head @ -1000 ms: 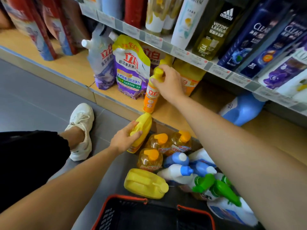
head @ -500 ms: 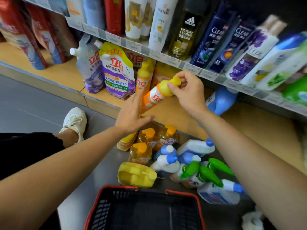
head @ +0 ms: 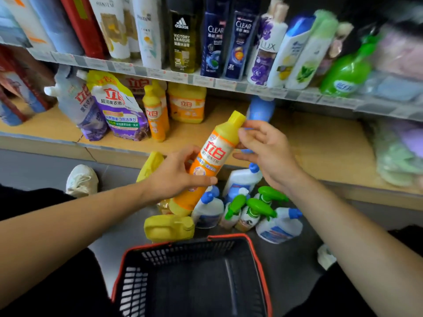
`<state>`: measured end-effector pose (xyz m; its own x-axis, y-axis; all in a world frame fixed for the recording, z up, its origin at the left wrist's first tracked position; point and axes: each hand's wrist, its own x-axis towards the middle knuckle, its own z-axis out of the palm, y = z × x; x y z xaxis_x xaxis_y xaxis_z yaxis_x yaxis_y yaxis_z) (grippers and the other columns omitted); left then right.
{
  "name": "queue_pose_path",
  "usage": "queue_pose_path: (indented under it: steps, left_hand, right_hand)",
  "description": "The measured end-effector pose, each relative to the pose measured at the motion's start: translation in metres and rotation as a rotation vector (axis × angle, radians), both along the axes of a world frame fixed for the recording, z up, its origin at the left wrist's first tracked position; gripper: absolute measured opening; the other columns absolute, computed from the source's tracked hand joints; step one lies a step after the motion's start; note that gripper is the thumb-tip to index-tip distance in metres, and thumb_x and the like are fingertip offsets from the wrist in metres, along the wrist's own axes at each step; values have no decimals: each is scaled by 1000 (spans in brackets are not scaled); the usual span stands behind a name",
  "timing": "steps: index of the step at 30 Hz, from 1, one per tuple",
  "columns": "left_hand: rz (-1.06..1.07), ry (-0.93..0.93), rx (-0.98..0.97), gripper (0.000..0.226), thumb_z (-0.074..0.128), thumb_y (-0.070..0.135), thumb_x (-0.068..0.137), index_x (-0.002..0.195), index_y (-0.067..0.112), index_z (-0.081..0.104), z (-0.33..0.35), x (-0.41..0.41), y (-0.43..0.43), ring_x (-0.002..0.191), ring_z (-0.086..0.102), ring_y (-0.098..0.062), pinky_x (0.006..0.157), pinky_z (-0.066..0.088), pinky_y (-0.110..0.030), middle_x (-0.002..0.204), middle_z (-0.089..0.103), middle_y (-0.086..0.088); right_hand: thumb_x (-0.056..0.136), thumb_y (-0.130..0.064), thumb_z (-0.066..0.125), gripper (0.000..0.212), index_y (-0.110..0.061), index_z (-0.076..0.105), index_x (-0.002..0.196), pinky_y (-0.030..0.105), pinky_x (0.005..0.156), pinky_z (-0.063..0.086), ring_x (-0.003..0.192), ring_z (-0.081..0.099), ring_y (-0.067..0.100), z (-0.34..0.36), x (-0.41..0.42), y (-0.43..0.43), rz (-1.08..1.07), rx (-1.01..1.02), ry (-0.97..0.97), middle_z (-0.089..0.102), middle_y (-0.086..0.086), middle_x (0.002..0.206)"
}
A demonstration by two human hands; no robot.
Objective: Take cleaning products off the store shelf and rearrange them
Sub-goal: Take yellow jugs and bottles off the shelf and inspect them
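The left grip (head: pixel 174 177) is wrapped round the lower body of an orange dish-soap bottle (head: pixel 214 156), thumb across the front and fingers behind it. The right grip (head: pixel 267 152) pinches the same bottle just under its yellow cap, the thumb on the yellow shoulder and the other fingers curled at the far side. The bottle is held in the air between both grips, tilted with its cap up and away from the person, in front of the wooden lower shelf (head: pixel 320 143).

Beyond the left grip, on that shelf, a matching orange bottle (head: pixel 153 113) stands upright, with a yellow jug (head: pixel 186 104) just to its right and a purple refill pouch (head: pixel 119 110) to its left. Just past the right grip a blue bottle (head: pixel 261 108) sits on the shelf, partly hidden by the cap.

Below the grips, on the floor, lie white bottles with blue caps (head: pixel 240 181), spray bottles with green triggers (head: pixel 261 207) and a yellow jug on its side (head: pixel 169 227), all crowded together. Nearer the person than these stands a black basket with a red rim (head: pixel 229 236). To the left of the left grip a white shoe (head: pixel 81 180) rests on the floor. Above the grips, shampoo bottles (head: pixel 215 42) line the upper shelf
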<state>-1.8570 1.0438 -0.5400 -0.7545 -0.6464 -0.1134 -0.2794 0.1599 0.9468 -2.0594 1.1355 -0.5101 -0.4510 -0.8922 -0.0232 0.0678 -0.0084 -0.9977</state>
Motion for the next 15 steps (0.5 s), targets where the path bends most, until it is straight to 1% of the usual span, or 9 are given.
queue_pose_path:
  steps: [2,4,6,9,11,13,15]
  left_hand:
    - [53,22,100,57,89,25,67,117,15,64,-7,-5,13,98,71,-28,83,60,-47,107,72,-11]
    - [105,34,199,59,93,30,60,112,21,67,-16,-14,21,98,71,-28,84,61,-43,107,72,-9]
    - [116,35,285,59,96,27,58,111,22,69,-25,-24,25,101,71,-31,86,60,-46,110,71,-11]
    - [63,50,418,49,89,25,64,111,22,73,-36,-36,28,106,71,-32,91,60,-46,114,72,-14]
    - [39,39,467,54,89,25,64,115,22,71,-40,-41,29,105,72,-30,89,60,-44,116,72,-12]
    - [25,36,523,63,88,24,65,122,16,64,-43,-46,32,104,73,-28,86,59,-43,118,72,-12]
    - [-6,66,571,64,88,23,67,124,10,60,-41,-50,36,101,73,-27,80,58,-38,117,73,-14]
  right_hand:
    - [94,-16,67,16,-15,65,110,32,70,59,82,72,16,-11,0,10,12,37,-36,70,9,102]
    - [95,-17,67,16,-14,65,111,35,74,60,85,72,18,-17,-4,14,32,76,-50,71,9,101]
    - [94,-17,68,20,-12,65,114,38,78,61,90,72,20,-22,-10,16,34,115,-26,71,10,105]
    - [94,-15,67,29,-7,61,122,31,75,59,89,72,17,-27,-18,21,20,153,-21,73,7,102]
    - [95,-17,66,34,-8,60,127,29,76,58,93,73,17,-31,-21,25,46,182,-32,74,3,102]
    - [95,-19,66,37,-9,59,130,35,85,58,103,71,22,-33,-23,26,73,201,-66,73,6,112]
    - [93,-20,68,38,-11,59,128,40,88,58,104,70,24,-31,-27,25,71,188,-102,72,8,115]
